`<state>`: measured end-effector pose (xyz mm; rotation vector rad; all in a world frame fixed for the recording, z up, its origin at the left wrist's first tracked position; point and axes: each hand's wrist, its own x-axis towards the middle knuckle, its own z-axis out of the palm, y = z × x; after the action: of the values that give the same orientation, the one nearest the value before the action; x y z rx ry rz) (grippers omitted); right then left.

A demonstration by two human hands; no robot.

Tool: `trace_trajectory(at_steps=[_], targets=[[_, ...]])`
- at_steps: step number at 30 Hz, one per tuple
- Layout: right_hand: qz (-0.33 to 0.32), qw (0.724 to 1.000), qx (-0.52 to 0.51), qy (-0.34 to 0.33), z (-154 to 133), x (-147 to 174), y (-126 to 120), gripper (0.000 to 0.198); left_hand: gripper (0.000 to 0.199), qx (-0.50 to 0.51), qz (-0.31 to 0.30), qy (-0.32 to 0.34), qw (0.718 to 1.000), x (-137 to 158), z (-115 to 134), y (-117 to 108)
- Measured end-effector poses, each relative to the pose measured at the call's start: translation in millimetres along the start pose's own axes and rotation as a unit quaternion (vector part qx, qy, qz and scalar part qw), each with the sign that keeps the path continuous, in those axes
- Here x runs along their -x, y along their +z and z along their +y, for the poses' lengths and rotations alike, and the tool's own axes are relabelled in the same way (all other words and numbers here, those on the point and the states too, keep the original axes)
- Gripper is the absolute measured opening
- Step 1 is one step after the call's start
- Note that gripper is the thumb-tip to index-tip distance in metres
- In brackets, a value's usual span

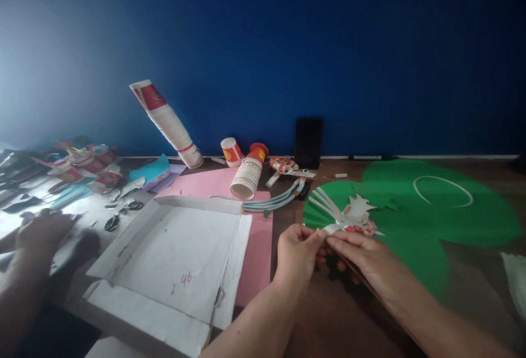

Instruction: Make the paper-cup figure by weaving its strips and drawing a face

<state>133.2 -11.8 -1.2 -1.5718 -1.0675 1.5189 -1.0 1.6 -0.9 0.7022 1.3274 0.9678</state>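
My left hand and my right hand meet over the dark table, right of centre. Between them is a paper cup cut into strips, white with red print. Its white strips fan out up and to the left, and other cut pieces spread to the right. Both hands are closed, each pinching a white strip at the near edge with thumb and fingers. Some of my fingertips are hidden beneath the paper. Just behind the cup lies a green paper shape with rounded lobes, bearing a curved white strip.
Left of my hands sits an open white box lid on pink paper. Stacked paper cups lean by the blue wall, near a black phone-like slab. Scissors lie left, near another person's hand.
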Motion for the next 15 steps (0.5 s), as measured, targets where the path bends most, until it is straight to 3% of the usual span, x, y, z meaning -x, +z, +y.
trace_trajectory(at_steps=[6,10,12,13,15], targets=[[-0.002,1.000,-0.005,-0.002,0,0,-1,0.022,0.029,0.019,-0.023,-0.005,1.000,0,1,-2],[0.020,1.000,-0.015,0.016,0,0,-1,0.022,0.028,-0.021,-0.044,-0.011,0.999,-1,1,-6],[0.033,0.999,-0.021,0.020,2,-1,-2,0.024,0.027,-0.084,-0.030,0.058,0.994,-1,3,-11],[0.033,0.999,-0.028,0.020,3,-1,-3,0.025,0.024,-0.126,-0.014,0.125,0.984,-1,4,-14],[0.021,0.998,-0.053,0.019,5,-3,-5,0.026,0.012,-0.227,0.022,0.308,0.924,-2,6,-20]])
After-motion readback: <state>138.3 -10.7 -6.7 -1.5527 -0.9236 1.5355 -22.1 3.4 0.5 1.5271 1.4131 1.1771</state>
